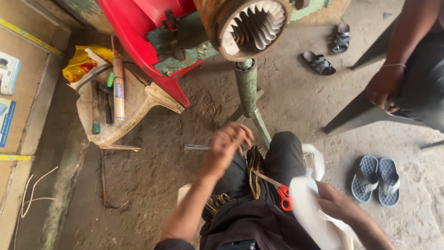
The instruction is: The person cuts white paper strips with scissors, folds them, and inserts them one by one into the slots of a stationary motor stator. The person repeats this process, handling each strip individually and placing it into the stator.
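Down low, the left hand [230, 140] is curled and blurred above the left knee, beside the green stand [249, 99] of a machine whose toothed round opening [253, 28] juts over it; whether anything sits in that curl cannot be told. The right hand [336, 203] grips a white sheet [311, 210] at the right thigh, fingers closed on its edge. One pair of scissors with red handles [281, 192] lies across the lap, touching the white sheet, with yellow-and-black strips [255, 172] just beside the blades. Bare dirt floor [152, 180] lies open left of the knees, edged by a wooden board [27, 92] at far left. A torn sack [122, 109] carries about four tools. Two pairs of sandals show: blue-grey ones [377, 179] at right, dark ones [329, 51] farther off. Another person's hand [383, 88] rests by a dark chair [365, 111].
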{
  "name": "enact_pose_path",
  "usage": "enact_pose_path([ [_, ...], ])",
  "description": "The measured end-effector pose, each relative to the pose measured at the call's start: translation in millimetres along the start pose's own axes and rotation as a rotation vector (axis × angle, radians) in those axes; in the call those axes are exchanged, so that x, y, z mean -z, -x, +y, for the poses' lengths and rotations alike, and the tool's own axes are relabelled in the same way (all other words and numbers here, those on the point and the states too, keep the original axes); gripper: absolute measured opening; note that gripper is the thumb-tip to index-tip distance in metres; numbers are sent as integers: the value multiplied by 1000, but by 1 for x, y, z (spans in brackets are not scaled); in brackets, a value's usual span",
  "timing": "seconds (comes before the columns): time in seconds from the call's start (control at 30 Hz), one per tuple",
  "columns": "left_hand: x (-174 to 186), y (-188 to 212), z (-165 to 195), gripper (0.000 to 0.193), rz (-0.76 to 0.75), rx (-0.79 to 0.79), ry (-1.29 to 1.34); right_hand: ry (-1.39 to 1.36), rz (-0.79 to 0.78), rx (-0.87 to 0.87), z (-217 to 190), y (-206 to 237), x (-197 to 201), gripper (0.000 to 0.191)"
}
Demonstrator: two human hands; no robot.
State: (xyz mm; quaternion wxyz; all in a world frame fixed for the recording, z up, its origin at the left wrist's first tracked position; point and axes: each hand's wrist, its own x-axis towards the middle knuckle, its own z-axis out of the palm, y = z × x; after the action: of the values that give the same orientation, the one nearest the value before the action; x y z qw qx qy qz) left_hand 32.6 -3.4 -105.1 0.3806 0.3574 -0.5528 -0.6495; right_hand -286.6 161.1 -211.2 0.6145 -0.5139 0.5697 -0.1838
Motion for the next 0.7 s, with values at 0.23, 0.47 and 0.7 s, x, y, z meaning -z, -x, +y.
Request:
enact_pose_path([
  [0.23, -66, 54, -71, 93, -369, -43, -295, -447, 165, -111, 12, -41, -41, 54],
  [0.47, -73, 41, -84, 46, 103, -117, -422, -226, 309, 73, -11, -46, -70, 40],
  [0.7, -88, 47, -121, 71, -224, 681, -77, 42, 766, 411, -57, -45, -48, 67],
])
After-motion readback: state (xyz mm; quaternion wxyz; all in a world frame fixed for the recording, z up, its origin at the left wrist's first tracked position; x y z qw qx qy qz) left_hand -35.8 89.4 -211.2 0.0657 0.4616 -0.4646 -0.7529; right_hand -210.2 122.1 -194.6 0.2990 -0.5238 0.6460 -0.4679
